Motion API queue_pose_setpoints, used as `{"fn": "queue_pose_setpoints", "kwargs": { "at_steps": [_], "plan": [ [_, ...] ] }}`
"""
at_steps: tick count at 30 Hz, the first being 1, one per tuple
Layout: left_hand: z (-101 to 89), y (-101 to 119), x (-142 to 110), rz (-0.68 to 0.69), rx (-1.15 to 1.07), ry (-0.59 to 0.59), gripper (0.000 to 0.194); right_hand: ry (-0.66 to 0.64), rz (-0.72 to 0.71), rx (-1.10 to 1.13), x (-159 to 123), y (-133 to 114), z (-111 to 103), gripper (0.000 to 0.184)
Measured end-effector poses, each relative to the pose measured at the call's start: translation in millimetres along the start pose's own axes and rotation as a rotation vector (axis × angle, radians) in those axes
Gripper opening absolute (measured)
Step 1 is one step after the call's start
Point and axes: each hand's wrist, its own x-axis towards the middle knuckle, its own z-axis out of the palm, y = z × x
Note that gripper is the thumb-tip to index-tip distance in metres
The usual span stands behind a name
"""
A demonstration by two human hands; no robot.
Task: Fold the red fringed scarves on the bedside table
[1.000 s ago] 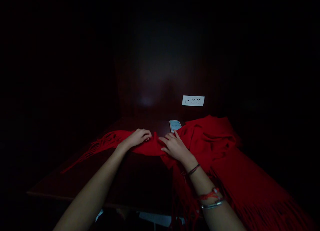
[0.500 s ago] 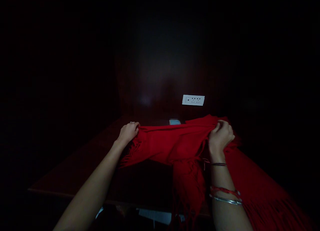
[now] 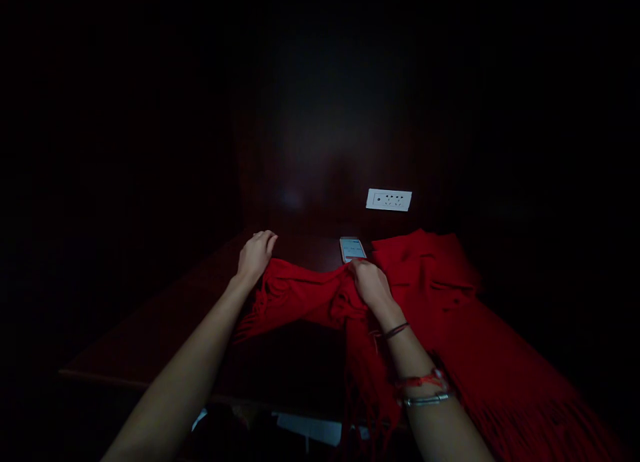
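A red fringed scarf (image 3: 305, 289) lies bunched across the dark table, its upper edge sagging between my hands. My left hand (image 3: 256, 257) is just above the scarf's left end, fingers loosely bent, with no cloth visible at the fingertips. My right hand (image 3: 373, 285) is closed on the scarf's upper edge near the middle, its fingertips partly hidden by the back of the hand. A fringed end hangs below that hand over the table's front edge. More red cloth (image 3: 425, 269) lies in folds to the right, its long fringe reaching the lower right corner.
A phone (image 3: 353, 249) with a lit screen lies on the table (image 3: 165, 342) just beyond my right hand. A white wall socket (image 3: 389, 200) is on the dark panel behind. Pale objects (image 3: 310, 429) show below the front edge. The surroundings are very dark.
My right hand has moved left and slightly down, slackening the stretched edge and uncovering the phone. My left hand has risen a little off the scarf's left end, apparently letting it go.
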Motion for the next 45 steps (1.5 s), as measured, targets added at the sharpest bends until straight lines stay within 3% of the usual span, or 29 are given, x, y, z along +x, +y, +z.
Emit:
{"fn": "queue_pose_setpoints", "kwargs": {
  "at_steps": [4, 6, 7, 8, 10, 11, 12, 14, 16, 18, 21, 23, 25, 27, 29, 31, 33, 35, 37, 39, 41, 42, 43, 45],
  "plan": [
    [-13.6, -11.9, -5.4, -0.188, 0.220, 0.028, 0.043, 0.382, 0.186, 0.108, -0.7, 10.7, -18.0, 0.032],
    [-7.8, 0.7, -11.4, -0.129, 0.211, 0.003, 0.047, 0.528, 0.265, 0.066, -4.0, 14.0, -26.7, 0.032],
    [-1.2, 11.6, -15.5, -0.036, 0.194, -0.040, 0.048, 0.562, 0.330, 0.030, -6.4, 16.7, -30.4, 0.034],
    [7.0, 24.0, -20.1, 0.103, 0.144, -0.122, 0.048, 0.553, 0.406, -0.001, -9.0, 20.5, -33.3, 0.038],
    [23.9, 46.5, -28.5, 0.407, 0.041, -0.351, 0.052, 0.381, 0.528, -0.012, -13.8, 30.4, -36.8, 0.042],
    [30.1, 53.3, -31.1, 0.475, 0.015, -0.479, 0.050, 0.262, 0.545, 0.005, -15.4, 35.4, -37.5, 0.039],
    [33.6, 55.5, -32.2, 0.458, 0.011, -0.570, 0.042, 0.169, 0.529, 0.026, -16.2, 39.3, -37.7, 0.033],
    [30.7, 45.5, -28.9, 0.248, 0.063, -0.617, 0.030, 0.147, 0.417, 0.092, -14.7, 40.8, -37.3, 0.025],
    [17.0, 21.6, -20.3, -0.036, 0.155, -0.500, 0.027, 0.306, 0.231, 0.206, -9.8, 31.7, -36.1, 0.023],
    [0.1, -2.6, -11.3, -0.185, 0.229, -0.410, 0.028, 0.400, -0.025, 0.366, -3.3, 14.8, -34.1, 0.024],
    [-12.3, -9.7, -7.3, -0.271, 0.261, -0.263, 0.032, 0.288, -0.366, 0.490, 2.6, -7.5, -29.8, 0.026],
    [-5.5, 10.0, -13.9, -0.120, 0.145, -0.223, 0.039, 0.262, -0.330, 0.431, 1.3, -9.4, -27.0, 0.031],
    [10.1, 38.5, -25.2, 0.155, -0.105, -0.257, 0.045, 0.268, -0.087, 0.280, -3.8, 0.9, -24.9, 0.039],
    [26.3, 61.5, -35.3, 0.451, -0.291, -0.487, 0.058, 0.147, 0.171, 0.132, -9.9, 17.6, -23.9, 0.052],
    [35.0, 68.3, -38.3, 0.574, -0.256, -0.647, 0.045, -0.066, 0.285, 0.071, -14.1, 31.9, -24.3, 0.050],
    [32.2, 55.4, -32.1, 0.470, -0.087, -0.598, 0.030, -0.177, 0.265, 0.081, -14.8, 37.0, -25.6, 0.033],
    [19.0, 27.6, -19.8, 0.175, 0.085, -0.424, 0.032, -0.109, 0.169, 0.105, -12.9, 32.5, -27.1, 0.025],
    [1.1, -4.1, -7.7, -0.230, 0.228, -0.360, 0.033, 0.025, 0.109, 0.085, -10.8, 23.5, -27.8, 0.029],
    [-14.0, -25.8, -1.1, -0.432, 0.315, -0.336, 0.032, 0.073, 0.154, 0.030, -10.3, 16.5, -26.6, 0.041],
    [-19.6, -27.6, -1.4, -0.513, 0.365, -0.301, 0.035, -0.015, 0.236, 0.005, -10.9, 13.9, -22.6, 0.048],
    [-12.3, -8.5, -7.5, -0.376, 0.326, -0.265, 0.045, -0.138, 0.237, 0.049, -10.6, 13.1, -16.3, 0.035],
    [-4.3, 6.6, -12.3, -0.228, 0.274, -0.257, 0.051, -0.160, 0.197, 0.097, -9.6, 12.1, -12.7, 0.026],
    [5.4, 23.2, -18.1, 0.013, 0.148, -0.230, 0.052, -0.143, 0.139, 0.165, -8.1, 10.4, -9.3, 0.021],
    [25.6, 54.4, -30.8, 0.385, -0.065, -0.326, 0.049, -0.026, 0.003, 0.346, -4.3, 5.1, -3.8, 0.019]
  ]
}}
